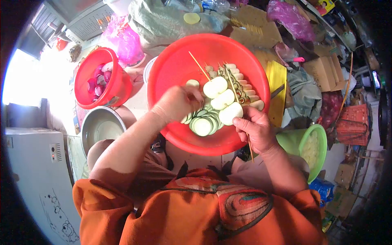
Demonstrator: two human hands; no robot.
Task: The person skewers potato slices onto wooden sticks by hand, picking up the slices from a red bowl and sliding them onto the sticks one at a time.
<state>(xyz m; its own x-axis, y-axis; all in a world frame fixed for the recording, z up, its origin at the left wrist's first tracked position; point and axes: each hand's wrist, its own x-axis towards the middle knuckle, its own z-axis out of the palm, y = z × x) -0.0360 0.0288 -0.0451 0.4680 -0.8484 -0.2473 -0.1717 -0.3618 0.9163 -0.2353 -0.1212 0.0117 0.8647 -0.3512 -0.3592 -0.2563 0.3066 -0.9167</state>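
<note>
My right hand (257,128) is closed on a bamboo skewer (197,61) threaded with pale round vegetable slices (223,99), and its thumb presses by the lowest slice. The skewer slants over a big red basin (163,53), its tip up and to the left. My left hand (181,100) hovers over the basin with curled fingers; whether they pinch anything is hidden. Close to its knuckles is a single pale round slice (192,83). Below lies a pile of green-rimmed slices (203,125). Finished-looking skewers (245,85) of pale pieces and green slices lie along the basin's right side.
A smaller red bucket (120,79) with purple onions (98,83) stands left, above a metal bowl (104,126). A green bucket (320,147) with pale pieces is at my right knee. Sacks (171,24), cardboard (255,30) and a red crate (353,124) surround the basin.
</note>
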